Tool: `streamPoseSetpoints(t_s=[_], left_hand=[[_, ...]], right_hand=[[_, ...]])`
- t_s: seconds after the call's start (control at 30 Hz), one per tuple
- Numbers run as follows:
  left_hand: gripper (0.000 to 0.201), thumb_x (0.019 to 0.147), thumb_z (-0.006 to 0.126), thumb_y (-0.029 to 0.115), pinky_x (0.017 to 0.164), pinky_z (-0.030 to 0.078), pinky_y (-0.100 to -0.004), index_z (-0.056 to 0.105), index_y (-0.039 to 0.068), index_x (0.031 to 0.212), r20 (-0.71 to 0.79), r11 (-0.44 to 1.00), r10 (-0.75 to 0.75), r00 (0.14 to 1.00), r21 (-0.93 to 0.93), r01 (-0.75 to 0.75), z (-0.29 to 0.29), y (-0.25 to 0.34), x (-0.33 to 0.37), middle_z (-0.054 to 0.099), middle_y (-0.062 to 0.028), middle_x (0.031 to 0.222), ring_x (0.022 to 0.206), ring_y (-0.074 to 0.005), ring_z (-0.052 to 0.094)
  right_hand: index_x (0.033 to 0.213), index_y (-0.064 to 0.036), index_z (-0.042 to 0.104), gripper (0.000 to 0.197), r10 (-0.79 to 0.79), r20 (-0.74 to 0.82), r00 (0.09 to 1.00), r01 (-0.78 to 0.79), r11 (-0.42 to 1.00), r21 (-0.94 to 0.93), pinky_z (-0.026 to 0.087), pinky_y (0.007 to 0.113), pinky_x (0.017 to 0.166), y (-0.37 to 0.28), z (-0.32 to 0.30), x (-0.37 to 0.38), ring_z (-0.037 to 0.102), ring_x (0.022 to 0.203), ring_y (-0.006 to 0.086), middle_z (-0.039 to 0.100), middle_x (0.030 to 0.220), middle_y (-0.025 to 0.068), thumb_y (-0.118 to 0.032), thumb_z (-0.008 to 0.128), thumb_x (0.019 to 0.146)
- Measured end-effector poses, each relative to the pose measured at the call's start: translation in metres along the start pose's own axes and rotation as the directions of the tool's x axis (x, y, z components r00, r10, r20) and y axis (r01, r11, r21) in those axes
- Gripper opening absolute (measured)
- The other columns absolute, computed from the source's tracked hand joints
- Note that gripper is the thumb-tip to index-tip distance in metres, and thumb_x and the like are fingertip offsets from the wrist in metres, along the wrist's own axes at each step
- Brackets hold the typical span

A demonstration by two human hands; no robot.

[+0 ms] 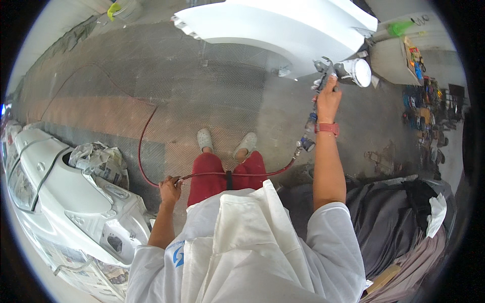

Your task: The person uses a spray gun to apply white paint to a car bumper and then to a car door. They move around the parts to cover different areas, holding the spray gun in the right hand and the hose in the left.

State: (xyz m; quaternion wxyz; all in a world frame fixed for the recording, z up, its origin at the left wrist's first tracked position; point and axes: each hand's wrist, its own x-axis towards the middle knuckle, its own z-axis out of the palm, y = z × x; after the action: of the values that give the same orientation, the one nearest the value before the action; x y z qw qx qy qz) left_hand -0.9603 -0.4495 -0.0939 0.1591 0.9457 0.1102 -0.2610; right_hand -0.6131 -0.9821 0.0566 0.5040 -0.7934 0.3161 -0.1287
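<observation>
My right hand (328, 97) is wrapped round the handle of a spray gun (323, 70), held out ahead on the right. A white paint cup (356, 72) sits on the gun, tilted to the right. Just beyond it stands a white car fender (273, 25), apart from or near the nozzle; I cannot tell the exact gap. A dark red air hose (237, 174) runs from the fittings (306, 141) under the gun, across my legs, to my left. My left hand (170, 189) is closed round that hose beside my left thigh.
At left stands a white car body (65, 177), partly masked with newspaper (101, 161). Dark covers (374, 217) drape something at right, with a white cloth (437, 214) on top. Tools and small items (424, 111) lie farther right, near a cabinet (399, 60). The hose (146, 129) trails over the floor.
</observation>
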Motion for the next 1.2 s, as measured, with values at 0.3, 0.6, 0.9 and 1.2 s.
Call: streamPoseSetpoints(t_s=[0.3, 0.6, 0.9, 1.2], left_hand=[[0.029, 0.097, 0.074, 0.036, 0.090, 0.045, -0.0482, 0.081, 0.014, 0.114, -0.079, 0.985, 0.175, 0.981, 0.019, -0.174, -0.005, 0.096, 0.021, 0.075, -0.0102, 0.101, 0.094, -0.0334, 0.071], [0.026, 0.099, 0.073, 0.035, 0.094, 0.046, -0.0486, 0.082, 0.016, 0.114, -0.191, 0.996, -0.048, 0.980, -0.078, 0.033, -0.010, 0.061, 0.009, 0.074, -0.0084, 0.102, 0.098, -0.0326, 0.071], [0.031, 0.099, 0.071, 0.039, 0.096, 0.046, -0.0501, 0.081, 0.014, 0.114, -0.171, 0.973, -0.226, 0.959, -0.080, 0.215, -0.027, -0.038, 0.008, 0.073, -0.0103, 0.105, 0.100, -0.0333, 0.071], [0.032, 0.099, 0.072, 0.041, 0.098, 0.045, -0.0501, 0.081, 0.014, 0.114, -0.197, 0.960, -0.279, 0.940, -0.041, 0.277, -0.045, -0.112, 0.012, 0.073, -0.0104, 0.106, 0.103, -0.0336, 0.071]], right_hand=[[0.119, 0.0084, 0.068, 0.059, -0.023, -0.222, 0.975, 0.037, 0.997, 0.060, 0.050, 0.034, 0.042, 0.066, -0.125, 0.109, 0.065, 0.055, 0.0210, 0.069, 0.080, 0.0126, -0.046, 0.046, 0.114], [0.105, 0.0089, 0.068, 0.063, -0.052, -0.263, 0.963, 0.081, 0.991, 0.102, 0.051, 0.035, 0.042, 0.034, -0.091, 0.111, 0.063, 0.052, 0.0209, 0.067, 0.073, 0.0125, -0.048, 0.044, 0.114], [0.120, 0.0106, 0.070, 0.056, -0.148, 0.178, 0.973, 0.127, 0.984, 0.123, 0.049, 0.035, 0.057, -0.059, 0.068, -0.042, 0.062, 0.059, 0.0170, 0.064, 0.068, 0.0088, -0.042, 0.051, 0.114], [0.132, 0.0114, 0.067, 0.064, -0.324, 0.308, 0.895, 0.313, 0.946, 0.084, 0.057, 0.051, 0.081, -0.128, 0.204, -0.121, 0.073, 0.095, 0.0512, 0.073, 0.096, 0.0360, -0.046, 0.055, 0.109]])
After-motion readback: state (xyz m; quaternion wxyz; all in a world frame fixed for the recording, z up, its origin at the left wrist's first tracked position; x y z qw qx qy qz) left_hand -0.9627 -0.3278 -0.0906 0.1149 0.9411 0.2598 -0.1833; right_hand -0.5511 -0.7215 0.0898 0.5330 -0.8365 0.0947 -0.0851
